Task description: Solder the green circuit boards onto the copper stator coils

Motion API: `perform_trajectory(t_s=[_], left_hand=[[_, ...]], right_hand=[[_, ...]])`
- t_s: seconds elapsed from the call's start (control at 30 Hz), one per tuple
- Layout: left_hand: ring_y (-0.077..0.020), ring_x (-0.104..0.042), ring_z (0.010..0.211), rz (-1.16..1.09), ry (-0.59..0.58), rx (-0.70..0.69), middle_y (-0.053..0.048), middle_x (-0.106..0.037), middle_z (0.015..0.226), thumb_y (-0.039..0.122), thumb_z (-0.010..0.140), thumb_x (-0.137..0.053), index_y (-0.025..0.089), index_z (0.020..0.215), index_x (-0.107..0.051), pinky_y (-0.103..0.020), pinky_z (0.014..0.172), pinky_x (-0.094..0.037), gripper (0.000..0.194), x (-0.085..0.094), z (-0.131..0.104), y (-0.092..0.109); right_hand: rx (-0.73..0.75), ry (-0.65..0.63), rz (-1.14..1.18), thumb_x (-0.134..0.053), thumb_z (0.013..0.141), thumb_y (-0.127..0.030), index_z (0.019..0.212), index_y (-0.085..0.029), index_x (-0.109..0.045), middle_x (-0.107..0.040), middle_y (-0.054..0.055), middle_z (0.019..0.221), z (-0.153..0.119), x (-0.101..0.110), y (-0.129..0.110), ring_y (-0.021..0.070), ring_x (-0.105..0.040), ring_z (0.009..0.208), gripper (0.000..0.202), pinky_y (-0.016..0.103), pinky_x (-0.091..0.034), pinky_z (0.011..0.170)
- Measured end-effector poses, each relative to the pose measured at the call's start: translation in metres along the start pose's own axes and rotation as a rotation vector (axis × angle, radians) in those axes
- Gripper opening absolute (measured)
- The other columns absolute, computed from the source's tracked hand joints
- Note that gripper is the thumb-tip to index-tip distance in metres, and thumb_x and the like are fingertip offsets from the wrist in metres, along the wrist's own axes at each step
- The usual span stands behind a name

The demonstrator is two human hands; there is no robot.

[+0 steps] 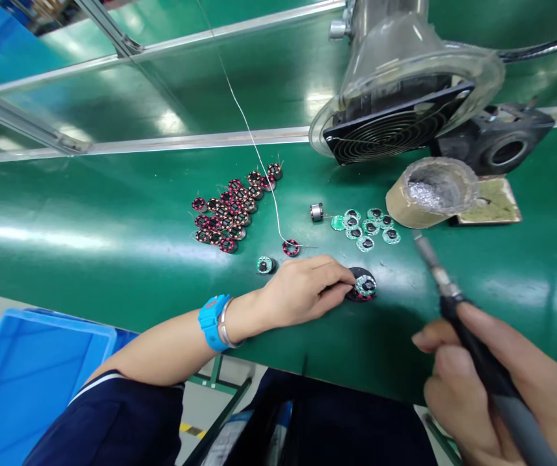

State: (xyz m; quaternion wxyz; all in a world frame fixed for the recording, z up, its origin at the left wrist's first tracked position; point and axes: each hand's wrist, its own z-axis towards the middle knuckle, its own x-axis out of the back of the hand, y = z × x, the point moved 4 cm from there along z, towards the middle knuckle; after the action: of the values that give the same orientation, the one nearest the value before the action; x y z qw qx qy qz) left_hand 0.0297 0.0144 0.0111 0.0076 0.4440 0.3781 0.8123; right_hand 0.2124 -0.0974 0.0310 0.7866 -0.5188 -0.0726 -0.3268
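My left hand [305, 291] pinches the edge of a small round green circuit board [366, 285] with thumb and fingertips. That board sits over a red-wound part on a round black base [355, 274], partly hidden by my fingers. In my right hand [492, 382] is a soldering iron [448, 288], its tip pointing up and left, apart from the board. A strand of solder wire [260, 157] hangs down to a red-wound coil ring [291, 248] beyond my left hand. Beside my left wrist stands a coil with a green board on it [265, 265].
Several wound coils [234, 207] stand grouped at centre left. Several loose round boards [370, 226] lie near a single coil [316, 212]. Behind the iron are a cardboard cup [407, 202], a sponge tray [489, 200] and a fan hood [399, 123]. A blue bin [40, 382] is at lower left.
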Motion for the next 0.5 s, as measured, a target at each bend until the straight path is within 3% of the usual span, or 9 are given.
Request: perform_trajectory(t_s=[0.07, 0.27, 0.5], left_hand=[[-0.0097, -0.068, 0.085, -0.001, -0.024, -0.018, -0.002, -0.073, 0.093, 0.019, 0.096, -0.055, 0.016, 0.099, -0.065, -0.019, 0.078, -0.055, 0.011, 0.001, 0.002, -0.002], [-0.0109, -0.066, 0.087, 0.081, -0.098, -0.037, -0.004, -0.071, 0.097, 0.022, 0.100, -0.046, 0.017, 0.102, -0.061, -0.021, 0.076, -0.054, 0.016, -0.004, 0.004, -0.006], [-0.0098, -0.066, 0.084, 0.120, -0.052, -0.086, -0.001, -0.069, 0.093, 0.021, 0.099, -0.047, 0.017, 0.100, -0.061, -0.019, 0.074, -0.053, 0.014, -0.004, 0.004, -0.006]], right_hand=[[0.061, 0.024, -0.091, -0.064, 0.082, -0.005, 0.136, -0.031, -0.056, -0.069, -0.002, 0.084, 0.006, -0.009, 0.000, 0.0131, -0.065, 0.065, 0.060, 0.028, -0.054, 0.060], [0.276, -0.163, -0.275, -0.067, 0.083, -0.009, 0.126, -0.021, -0.060, -0.070, 0.002, 0.094, 0.028, -0.038, -0.005, 0.0143, -0.065, 0.080, 0.045, 0.029, -0.055, 0.079], [0.267, -0.222, -0.269, -0.062, 0.086, -0.012, 0.130, -0.026, -0.054, -0.071, 0.003, 0.097, 0.030, -0.045, -0.005, 0.0185, -0.066, 0.083, 0.047, 0.035, -0.056, 0.079]])
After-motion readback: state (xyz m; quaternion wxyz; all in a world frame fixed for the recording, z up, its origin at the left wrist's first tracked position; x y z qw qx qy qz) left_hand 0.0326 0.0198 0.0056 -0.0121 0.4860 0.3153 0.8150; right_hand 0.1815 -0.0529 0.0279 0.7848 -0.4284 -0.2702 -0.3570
